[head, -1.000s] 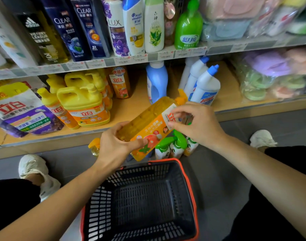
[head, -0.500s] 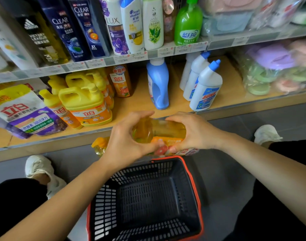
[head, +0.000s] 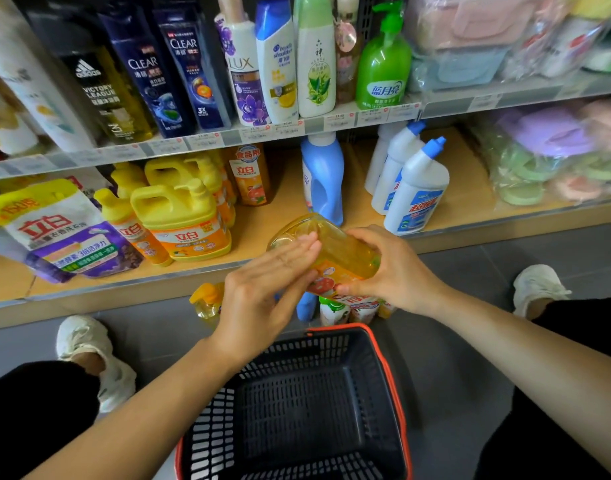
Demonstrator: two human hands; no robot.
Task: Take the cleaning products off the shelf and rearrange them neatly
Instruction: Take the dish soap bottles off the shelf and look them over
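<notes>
Cap end of the bottle (head: 332,251) is lost behind the right hand (head: 394,271), the left hand (head: 262,296) covers part of its side, floor bottles (head: 333,311) peek out half-hidden below, price tags (head: 338,121) too small to read, packs (head: 546,157) far right a blur, basket (head: 387,368) cut off at the bottom edge.

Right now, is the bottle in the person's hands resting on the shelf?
No, the bottle hangs tilted between the left hand and right hand, off the shelf.
</notes>
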